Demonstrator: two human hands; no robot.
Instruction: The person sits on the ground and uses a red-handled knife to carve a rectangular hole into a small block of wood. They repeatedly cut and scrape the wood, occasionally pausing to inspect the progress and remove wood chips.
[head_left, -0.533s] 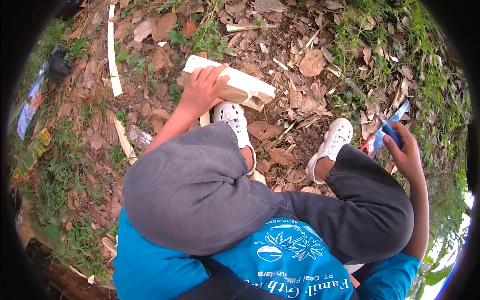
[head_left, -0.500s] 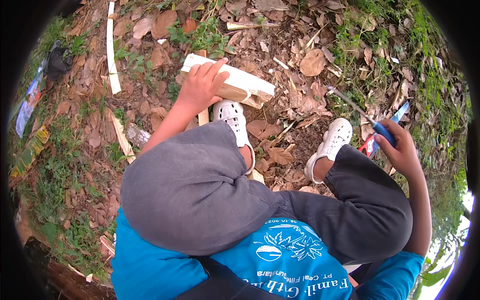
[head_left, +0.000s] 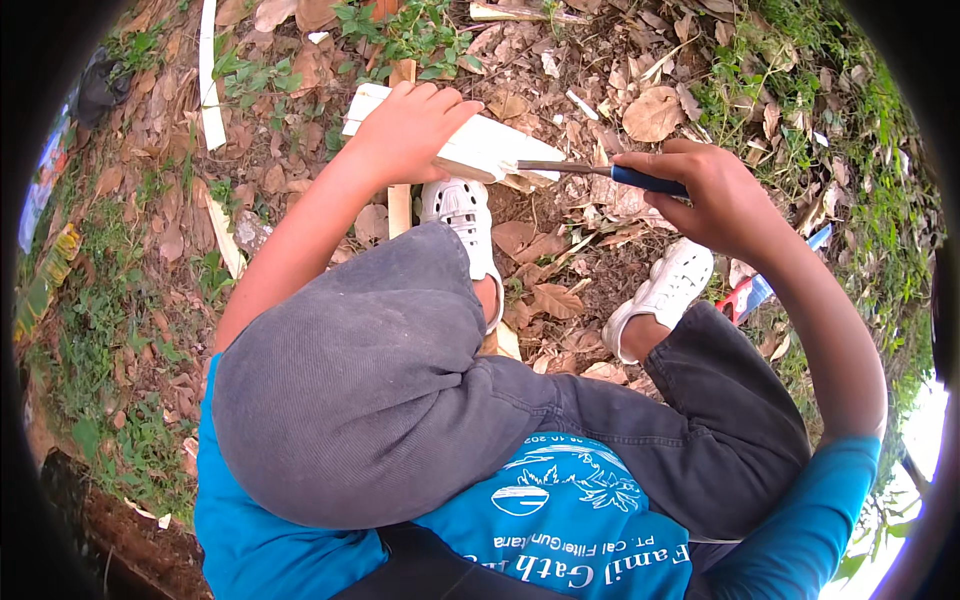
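My left hand (head_left: pixel 415 128) presses down on the top of a pale wooden block (head_left: pixel 492 140), fingers closed over its left part. The block slants down to the right just beyond my left shoe and has a notch at its right end. My right hand (head_left: pixel 705 188) is wrapped round the blue handle of a chisel (head_left: pixel 560 167). Its metal shaft points left, and its tip meets the block at the notch. The exact shape of the tip cannot be made out.
Beneath the block is a narrow wooden strip (head_left: pixel 400 208). My white clogs (head_left: pixel 462 225) are on leaf-covered soil. What looks like a red-handled saw with a blue blade (head_left: pixel 752 292) lies right of my right shoe. A long pale strip (head_left: pixel 211 95) and a dark bag (head_left: pixel 103 90) lie far left.
My right hand has swung up and left, bringing the chisel from beside my right knee to the block's notched end. My left hand stays on the block.
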